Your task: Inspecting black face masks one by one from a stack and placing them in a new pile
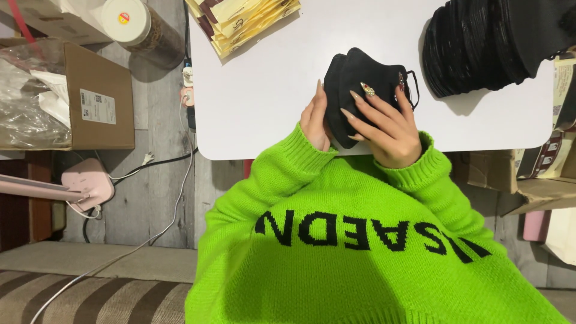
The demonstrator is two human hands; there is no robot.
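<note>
A small stack of folded black face masks (360, 81) lies at the near edge of the white table (258, 102), held between both hands. My left hand (315, 120) grips its left side, palm inward. My right hand (384, 126) lies on top, long decorated nails spread over the fabric. An ear loop sticks out on the masks' right side. Bright green sweater sleeves cover both wrists.
A big pile of black masks (480, 45) sits at the table's far right, and cream-yellow packets (243, 21) lie at the far edge. On the floor to the left are a cardboard box (99, 99), a white-lidded jar (141, 27), a pink power strip (90, 183) and cables.
</note>
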